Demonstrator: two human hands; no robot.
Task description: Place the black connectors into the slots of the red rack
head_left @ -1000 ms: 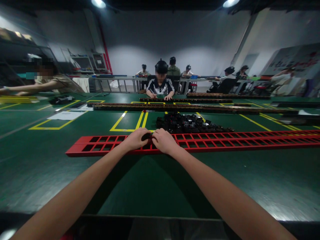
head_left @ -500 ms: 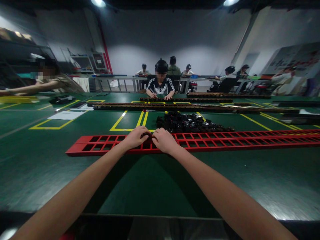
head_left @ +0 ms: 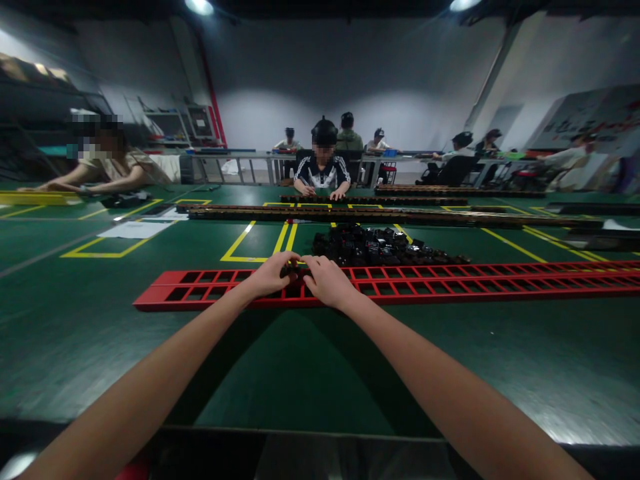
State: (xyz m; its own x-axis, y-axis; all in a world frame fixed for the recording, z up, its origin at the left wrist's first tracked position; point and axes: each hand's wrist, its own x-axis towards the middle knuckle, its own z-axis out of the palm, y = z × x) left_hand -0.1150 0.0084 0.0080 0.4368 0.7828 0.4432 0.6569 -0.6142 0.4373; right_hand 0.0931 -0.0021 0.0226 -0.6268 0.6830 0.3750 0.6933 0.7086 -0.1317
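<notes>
A long red slotted frame (head_left: 430, 287) lies across the table in front of me, with two rows of openings. My left hand (head_left: 273, 275) is closed over it near its left end, thumb and fingers bent around a small black part (head_left: 289, 269). Close against it, my right hand (head_left: 330, 280) has its fingers curled in to the same part, and the fingertips of both hands meet. Most of the part is hidden by my fingers. Just behind the frame lies a heap of black plastic pieces (head_left: 370, 247).
Long dark strips (head_left: 400, 215) lie across the green table (head_left: 310, 373) beyond the heap. White paper (head_left: 134, 230) rests at the left among yellow tape lines. A person (head_left: 323, 167) sits opposite; another person (head_left: 120, 170) leans over the table at left.
My right fingers have stretched over toward my left fingertips and now meet them above the frame. The person at left has drawn their arms in.
</notes>
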